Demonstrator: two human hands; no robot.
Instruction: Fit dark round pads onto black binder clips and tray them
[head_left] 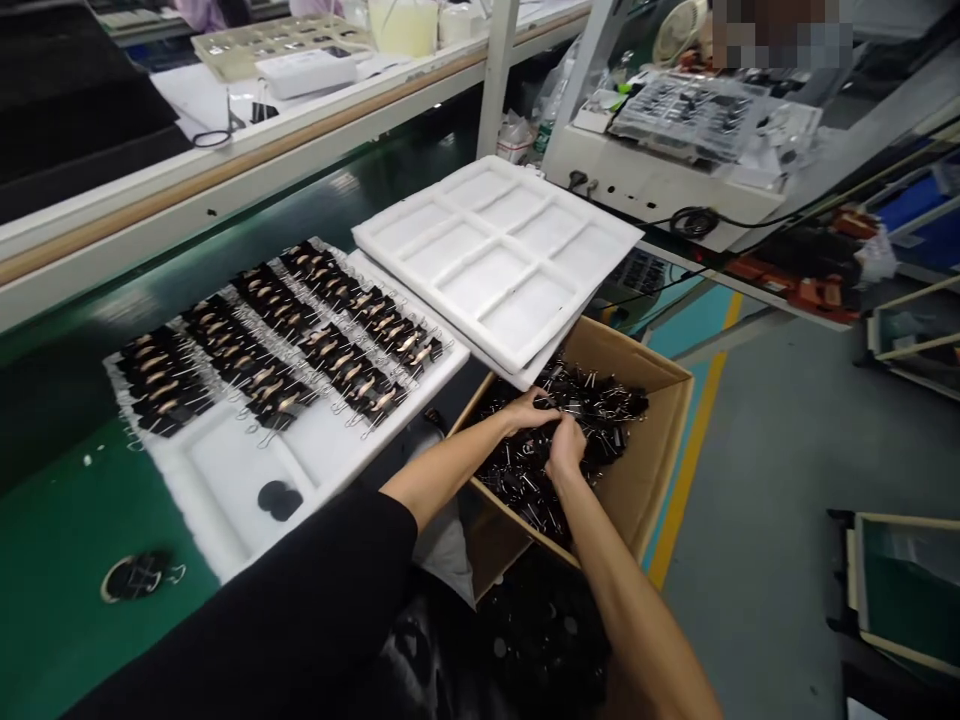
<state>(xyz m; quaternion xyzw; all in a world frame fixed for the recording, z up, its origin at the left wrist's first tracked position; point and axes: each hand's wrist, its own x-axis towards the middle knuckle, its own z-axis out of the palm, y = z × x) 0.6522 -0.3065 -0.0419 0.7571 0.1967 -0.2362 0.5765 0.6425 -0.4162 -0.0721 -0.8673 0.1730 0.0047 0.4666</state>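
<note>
Both of my hands are over a cardboard box piled with black binder clips with silver wire handles. My left hand is closed, its thumb and fingers pinching at a black binder clip. Right beside it, my right hand is closed at the same spot, its fingers curled and partly hidden. The clip between them is small and mostly covered. Left of the box, a white foam tray holds rows of black parts with binder clips on them. Two black round pieces lie in a tray compartment.
A stack of white compartmented trays overhangs the box's back edge. One clipped round part lies on the green table. Scissors rest on the shelf above. A white machine stands behind; carts are at right.
</note>
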